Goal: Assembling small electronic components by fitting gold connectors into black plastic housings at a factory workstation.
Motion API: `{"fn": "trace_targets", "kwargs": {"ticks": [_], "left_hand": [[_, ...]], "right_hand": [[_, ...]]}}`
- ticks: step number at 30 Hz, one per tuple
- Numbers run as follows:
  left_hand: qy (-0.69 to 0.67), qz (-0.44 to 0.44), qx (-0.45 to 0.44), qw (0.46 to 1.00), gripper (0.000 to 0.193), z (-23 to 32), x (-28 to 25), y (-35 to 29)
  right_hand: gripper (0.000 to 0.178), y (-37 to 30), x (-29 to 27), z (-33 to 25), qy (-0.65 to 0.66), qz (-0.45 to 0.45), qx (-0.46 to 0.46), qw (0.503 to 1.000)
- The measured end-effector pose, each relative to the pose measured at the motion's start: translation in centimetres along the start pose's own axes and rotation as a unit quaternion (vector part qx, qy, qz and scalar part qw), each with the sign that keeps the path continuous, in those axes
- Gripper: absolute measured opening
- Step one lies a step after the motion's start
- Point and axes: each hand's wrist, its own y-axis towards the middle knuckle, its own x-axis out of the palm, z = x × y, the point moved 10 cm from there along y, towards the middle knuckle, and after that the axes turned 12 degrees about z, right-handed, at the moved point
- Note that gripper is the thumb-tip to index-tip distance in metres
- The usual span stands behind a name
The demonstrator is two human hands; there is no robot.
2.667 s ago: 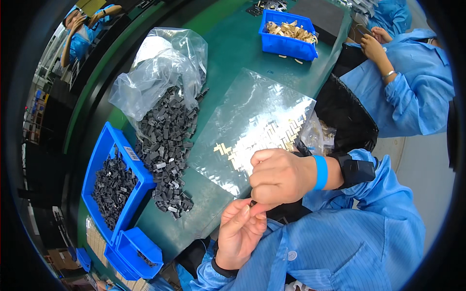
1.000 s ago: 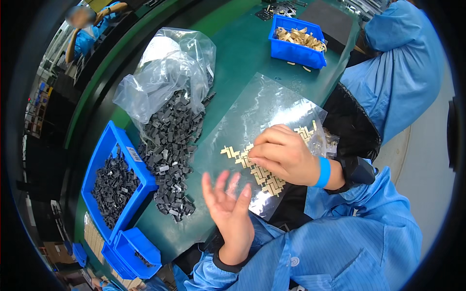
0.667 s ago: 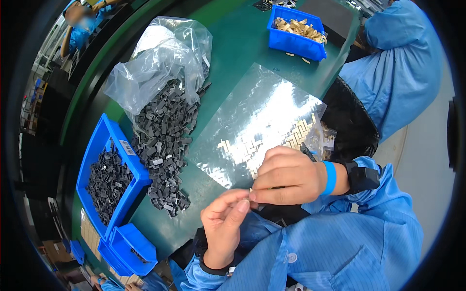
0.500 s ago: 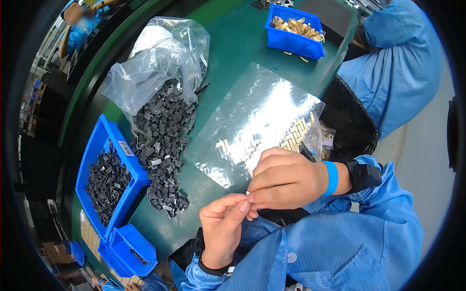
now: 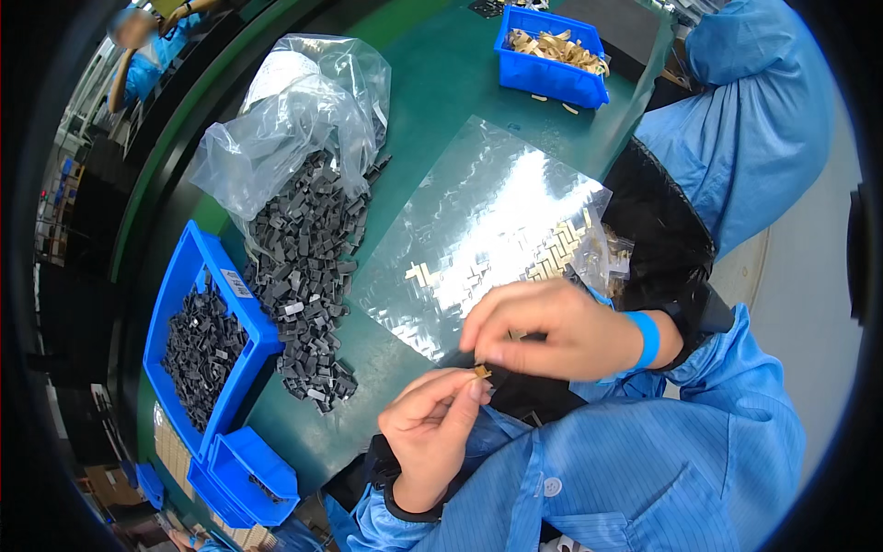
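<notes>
My left hand [image 5: 437,419] pinches a small gold-coloured metal piece [image 5: 481,371] between thumb and fingertips, low in front of my body. Just above it, my right hand [image 5: 561,333] has its fingers curled and its fingertips close together, slightly smeared by motion. Whatever those fingertips may hold is too small to make out. Beyond my hands lies a clear plastic sheet [image 5: 441,198]. Several small gold-coloured pieces [image 5: 556,248] lie in slanted rows on it, partly lost in glare.
Left of the sheet, a heap of dark grey blocks [image 5: 308,267] spills from a clear bag [image 5: 317,110]. Blue bins [image 5: 262,331] [image 5: 248,478] stand at the left. Far off, another blue bin [image 5: 552,83] holds tan strips. A person in blue [image 5: 750,138] sits at the right beside a black bag [image 5: 658,207].
My right hand has lifted slightly up and right, away from the left fingertips, exposing the small gold-coloured piece. The left hand has barely moved.
</notes>
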Motion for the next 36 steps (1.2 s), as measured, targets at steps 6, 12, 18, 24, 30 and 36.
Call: {"fn": "trace_targets", "kwargs": {"ticks": [6,12,18,24,30,36], "left_hand": [[-0.111,0.067,-0.035,0.991,0.013,-1.4,-0.9,0.4],[-0.067,0.07,-0.015,0.995,0.014,-1.1,0.0,0.0],[-0.121,0.034,-0.049,0.991,0.012,-1.0,0.2,0.4],[-0.128,0.085,-0.01,0.988,0.011,-1.1,-1.1,0.4],[-0.033,0.099,0.078,0.992,0.011,0.4,-0.8,-0.3],[-0.061,0.092,0.053,0.992,0.012,-0.2,-0.5,-0.4]], "right_hand": [[0.014,-1.1,-0.2,-0.4,0.044,-0.007,-0.005,0.999],[0.015,-1.4,0.7,-0.1,0.068,-0.009,-0.004,0.998],[0.013,-1.4,0.7,-0.5,0.035,-0.021,-0.023,0.999],[0.012,-1.5,1.2,0.1,0.052,-0.026,-0.015,0.998],[0.016,-1.9,2.0,1.1,0.157,-0.019,0.053,0.986],[0.019,-2.2,2.3,1.4,0.193,-0.01,0.075,0.978]]}}
